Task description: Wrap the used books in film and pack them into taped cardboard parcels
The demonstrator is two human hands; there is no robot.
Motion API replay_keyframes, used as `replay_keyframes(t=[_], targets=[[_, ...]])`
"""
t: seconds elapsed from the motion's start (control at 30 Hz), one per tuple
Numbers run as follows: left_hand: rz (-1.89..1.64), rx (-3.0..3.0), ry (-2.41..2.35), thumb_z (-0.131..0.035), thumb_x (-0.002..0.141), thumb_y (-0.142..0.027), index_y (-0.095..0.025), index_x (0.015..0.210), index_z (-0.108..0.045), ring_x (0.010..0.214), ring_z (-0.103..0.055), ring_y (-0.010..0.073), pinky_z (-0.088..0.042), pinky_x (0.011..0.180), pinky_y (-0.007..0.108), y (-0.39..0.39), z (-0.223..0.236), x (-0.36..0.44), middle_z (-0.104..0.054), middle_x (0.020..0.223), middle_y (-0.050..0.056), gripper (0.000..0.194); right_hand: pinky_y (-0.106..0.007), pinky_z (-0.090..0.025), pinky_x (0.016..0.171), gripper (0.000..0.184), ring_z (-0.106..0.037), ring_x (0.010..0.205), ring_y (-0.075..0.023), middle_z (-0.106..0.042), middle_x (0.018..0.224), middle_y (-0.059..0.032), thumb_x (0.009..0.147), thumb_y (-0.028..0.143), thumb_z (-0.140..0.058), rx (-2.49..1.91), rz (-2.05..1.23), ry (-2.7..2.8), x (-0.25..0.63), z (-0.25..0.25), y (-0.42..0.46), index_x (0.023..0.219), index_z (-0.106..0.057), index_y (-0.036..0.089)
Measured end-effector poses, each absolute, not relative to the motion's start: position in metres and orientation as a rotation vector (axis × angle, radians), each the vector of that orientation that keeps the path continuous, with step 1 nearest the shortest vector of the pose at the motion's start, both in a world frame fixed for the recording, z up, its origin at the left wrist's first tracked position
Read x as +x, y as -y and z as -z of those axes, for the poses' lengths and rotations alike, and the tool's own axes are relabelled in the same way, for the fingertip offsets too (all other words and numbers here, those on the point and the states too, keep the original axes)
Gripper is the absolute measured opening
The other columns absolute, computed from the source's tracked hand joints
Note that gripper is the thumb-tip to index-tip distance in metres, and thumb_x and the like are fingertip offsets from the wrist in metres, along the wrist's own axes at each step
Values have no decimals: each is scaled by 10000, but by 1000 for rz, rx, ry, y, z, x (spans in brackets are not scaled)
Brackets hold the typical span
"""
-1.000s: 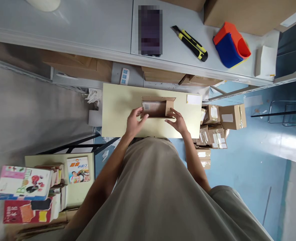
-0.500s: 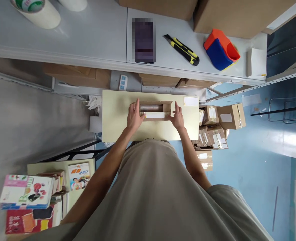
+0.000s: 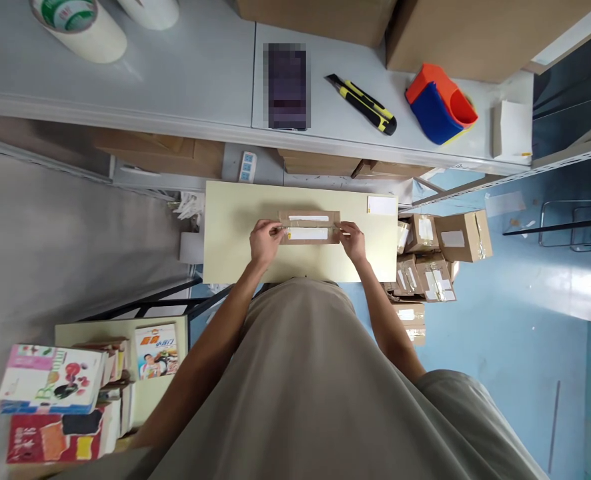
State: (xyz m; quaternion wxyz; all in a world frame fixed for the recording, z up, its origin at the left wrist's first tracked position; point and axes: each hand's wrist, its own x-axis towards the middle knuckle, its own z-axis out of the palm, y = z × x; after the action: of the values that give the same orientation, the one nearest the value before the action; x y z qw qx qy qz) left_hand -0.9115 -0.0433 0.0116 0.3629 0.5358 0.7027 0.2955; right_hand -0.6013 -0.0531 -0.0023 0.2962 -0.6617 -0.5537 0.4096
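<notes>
A small brown cardboard box (image 3: 309, 226) lies on the pale yellow table (image 3: 235, 220) with both top flaps folded down, white labels showing on them. My left hand (image 3: 264, 241) grips the box's left end with fingers curled. My right hand (image 3: 353, 241) grips the right end the same way. The box's contents are hidden under the flaps.
A grey shelf (image 3: 175, 80) above holds a tape roll (image 3: 78, 25), a yellow-black utility knife (image 3: 361, 103), a red-blue tape dispenser (image 3: 440, 103) and large cartons. Taped parcels (image 3: 440, 253) pile on the blue floor at right. Stacked books (image 3: 55, 393) lie lower left.
The box's flaps went from open, with a wrapped item showing inside, to folded shut. Both hands moved from the flaps to the box's ends.
</notes>
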Motion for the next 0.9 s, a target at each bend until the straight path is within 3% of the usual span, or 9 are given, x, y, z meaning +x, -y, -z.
replay_keyframes(t=[0.33,0.53,0.73,0.9], targets=[[-753,1243,-1816,-894,881,-308,-224,1001,-857,980,-835,254,-698,1020,403,61,-9,-897,-842,1163,93,151,-495,-727,1042,432,-829,1196,-319,-858,1320,-134,1044,585,-665,-1856,-980,1314,-597,1,90,1126,-902,234],[-775,1040,-1775,-875,848,-406,-219,971,-849,998,-837,269,-682,1010,408,70,7,-900,-871,1065,99,225,-479,-750,912,538,-826,1051,-300,-858,1208,-150,956,725,-730,-1832,-1122,1116,-589,11,91,1050,-858,211],[-852,790,-1740,-970,679,-521,-200,897,-813,968,-822,303,-670,932,429,61,18,-900,-870,963,123,419,-496,-769,899,589,-798,1079,-289,-815,1201,-119,850,782,-806,-1735,-1222,1001,-589,13,86,982,-841,209],[-832,884,-1802,-874,767,-463,-206,913,-765,938,-801,267,-650,928,403,62,13,-892,-841,971,108,315,-490,-768,880,522,-797,1034,-283,-819,1172,-123,864,721,-825,-1730,-1239,969,-592,9,83,930,-845,204]])
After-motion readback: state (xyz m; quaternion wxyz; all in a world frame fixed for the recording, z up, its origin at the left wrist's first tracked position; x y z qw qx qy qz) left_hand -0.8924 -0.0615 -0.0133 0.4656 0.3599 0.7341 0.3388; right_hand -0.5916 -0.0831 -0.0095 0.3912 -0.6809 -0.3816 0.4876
